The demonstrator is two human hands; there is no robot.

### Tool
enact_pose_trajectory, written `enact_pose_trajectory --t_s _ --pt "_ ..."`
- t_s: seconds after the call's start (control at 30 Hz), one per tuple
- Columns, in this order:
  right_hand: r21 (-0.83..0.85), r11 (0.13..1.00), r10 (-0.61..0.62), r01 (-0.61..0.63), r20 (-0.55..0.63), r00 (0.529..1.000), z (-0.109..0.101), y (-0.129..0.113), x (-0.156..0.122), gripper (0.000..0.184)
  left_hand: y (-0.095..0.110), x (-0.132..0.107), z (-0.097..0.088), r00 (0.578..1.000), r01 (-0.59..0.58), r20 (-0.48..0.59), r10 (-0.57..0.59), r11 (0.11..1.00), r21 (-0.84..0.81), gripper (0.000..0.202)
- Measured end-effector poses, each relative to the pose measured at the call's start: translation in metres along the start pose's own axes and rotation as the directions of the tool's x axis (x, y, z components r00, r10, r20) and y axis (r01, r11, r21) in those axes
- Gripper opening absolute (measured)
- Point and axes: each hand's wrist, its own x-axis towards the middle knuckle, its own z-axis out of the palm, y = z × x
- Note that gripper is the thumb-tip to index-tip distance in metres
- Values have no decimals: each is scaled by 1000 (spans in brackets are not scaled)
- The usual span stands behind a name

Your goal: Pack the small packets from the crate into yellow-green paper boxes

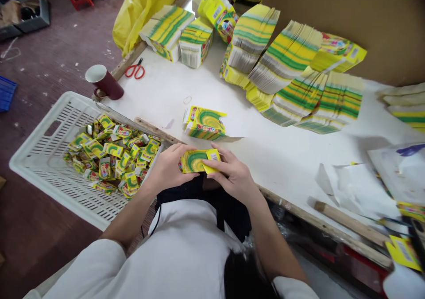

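Between my two hands, just off the table's front edge, is a small yellow and green printed carton [194, 161]. My left hand [171, 168] grips its left end, thumb along the lower side and fingers above. At the other end, my right hand [232, 172] pinches the carton by its barcode flap, which stands out at an angle. Right beyond them on the table lies a short stack of flat cartons [206, 122] with the same print. To my left, a white plastic basket [43, 157] holds many small filled-looking cartons [113, 150].
Bundled stacks of flat cartons [288, 60] line the back of the white table [159, 95]. Red-handled scissors [135, 70] and a maroon mug [108, 84] are at the left edge. A wooden stick [352, 228] and torn paper [361, 188] lie at right. A yellow bag [136, 13] hangs at back left.
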Motion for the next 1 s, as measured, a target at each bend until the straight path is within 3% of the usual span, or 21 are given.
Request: enact_pose_trajectory --t_s 0.17,0.33,0.43,0.53,0.63,0.73,0.8,0.87,0.93,1.0 --pt "3 1000 21 -21 -148 989 7 -7 5 29 5 1 0 996 -20 -81 24 998 53 48" --pt "33 999 -2 1 40 999 -1 -6 7 21 0 -4 -3 999 -28 -21 28 999 20 52" --pt "46 999 24 -22 -34 999 0 -6 8 16 1 -3 -1 998 -18 -58 19 1000 13 50" --pt "179 982 100 -68 -180 979 14 -9 10 32 4 1 3 997 -16 -78 16 1000 7 52" --pt "265 955 189 -135 -187 964 27 -14 13 46 2 1 -1 999 -12 -45 12 1000 16 51" --pt "162 980 127 -117 -55 990 26 -19 21 57 -13 -11 -25 997 64 31 -67 994 90 50" --pt "64 996 60 -57 -49 997 16 -18 30 68 -31 -25 -52 988 139 43 -151 969 202 54" --pt "-83 996 26 -41 -182 983 4 -10 41 67 -50 -39 -81 974 226 -59 -220 904 364 62" --pt "-251 963 21 -104 -311 950 -5 5 52 58 -62 -51 -104 944 324 -211 -255 838 440 74" --pt "-352 922 52 -165 -310 949 -7 20 62 49 -65 -56 -112 916 387 -279 -289 821 420 76"
